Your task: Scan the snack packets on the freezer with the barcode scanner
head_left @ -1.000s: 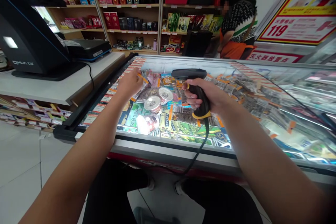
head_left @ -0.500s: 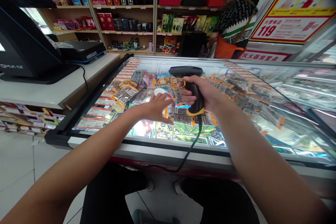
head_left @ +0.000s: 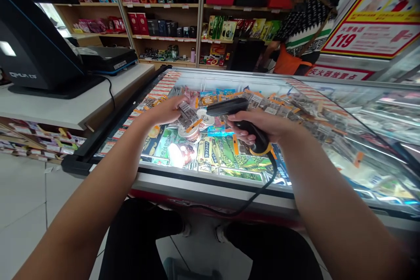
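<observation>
Both of your hands are over the glass-topped freezer [head_left: 210,183]: your right hand [head_left: 262,124] is clamped round the handle of the barcode scanner [head_left: 236,116], its head tipped left. Your left hand [head_left: 166,111] pinches a small snack packet [head_left: 187,113] just beside the scanner's head.

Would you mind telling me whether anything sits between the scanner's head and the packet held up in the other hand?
Nothing visible does. The left hand holds the packet above the freezer lid, and the scanner in the right hand has its head right beside it, with only open air between.
</observation>
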